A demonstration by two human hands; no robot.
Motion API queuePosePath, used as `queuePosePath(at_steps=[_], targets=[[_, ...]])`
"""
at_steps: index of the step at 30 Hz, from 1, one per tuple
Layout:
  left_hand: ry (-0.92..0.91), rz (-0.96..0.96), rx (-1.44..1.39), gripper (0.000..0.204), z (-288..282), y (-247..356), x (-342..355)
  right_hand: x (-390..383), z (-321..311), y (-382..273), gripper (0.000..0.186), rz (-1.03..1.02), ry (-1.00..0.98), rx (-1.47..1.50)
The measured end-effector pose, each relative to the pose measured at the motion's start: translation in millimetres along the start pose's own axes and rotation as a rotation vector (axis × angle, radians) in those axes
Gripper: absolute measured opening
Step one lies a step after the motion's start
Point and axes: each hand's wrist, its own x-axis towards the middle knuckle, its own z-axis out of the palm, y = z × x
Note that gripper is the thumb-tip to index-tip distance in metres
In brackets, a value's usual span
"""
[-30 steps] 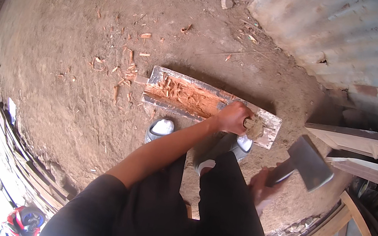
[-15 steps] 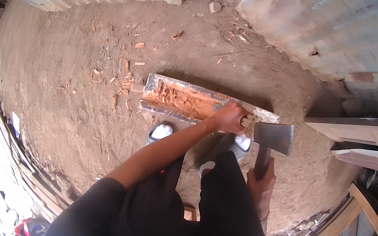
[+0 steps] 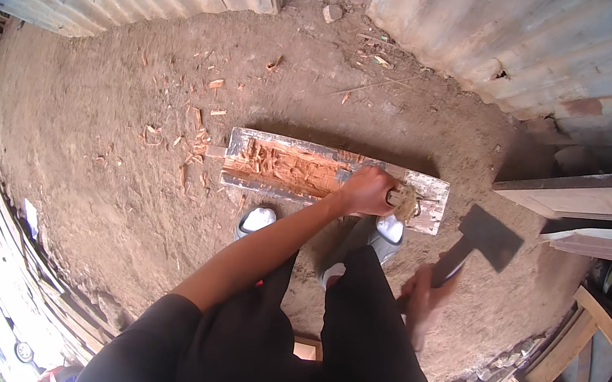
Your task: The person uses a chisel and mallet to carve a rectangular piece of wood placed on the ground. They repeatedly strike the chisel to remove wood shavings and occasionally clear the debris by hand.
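Observation:
A long wooden block (image 3: 278,167) lies on the dirt in front of my feet, its top hollowed out and showing fresh orange wood. My left hand (image 3: 366,190) is shut on a chisel (image 3: 404,202) whose frayed top end sticks out over the block's right part. My right hand (image 3: 423,295) grips the handle of a flat-headed hatchet (image 3: 487,238), held off to the right of the block and away from the chisel.
Wood chips (image 3: 192,134) are scattered on the dirt left of the block. Corrugated metal sheets (image 3: 517,49) wall the back. Wooden planks (image 3: 597,203) and a wooden frame (image 3: 583,351) stand at the right. My shoes (image 3: 258,219) are just behind the block.
The hatchet was drawn back at the right, came in next to the chisel's top half a second ago, and has swung back out to the right. My left hand stayed on the chisel.

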Motion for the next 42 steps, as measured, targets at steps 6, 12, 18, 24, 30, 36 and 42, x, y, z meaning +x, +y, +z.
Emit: queuePosePath(at_steps=[6, 12, 18, 24, 30, 36, 42], targets=[[0.025, -0.086, 0.012, 0.02, -0.2, -4.7, -1.1, 17.4, -17.8, -3.6, 0.052, 0.1, -0.321, -0.286], [0.034, -0.096, 0.009, 0.027, 5.3, 2.8, 6.7, 19.2, -6.5, 42.4, 0.063, -0.309, -0.159, -0.238], [0.025, -0.149, 0.058, 0.026, 3.3, -6.2, 0.9, 11.4, -11.0, -23.3, 0.046, 0.016, -0.134, -0.141], [0.045, -0.114, 0.051, 0.02, 5.3, -3.4, -1.4, 16.7, 10.2, -5.5, 0.035, 0.123, -0.328, 0.053], [0.055, -0.115, 0.056, 0.018, -1.6, -3.6, 1.2, 35.7, -43.5, -7.8, 0.038, 0.169, -0.248, -0.063], [0.034, -0.097, 0.063, 0.018, 5.6, -5.2, 5.0, 25.5, 4.6, 9.3, 0.041, -0.157, -0.037, -0.02], [0.011, -0.091, 0.114, 0.019, 5.4, -11.3, -3.7, 17.0, -20.7, -20.5, 0.047, 0.133, -0.309, -0.267]])
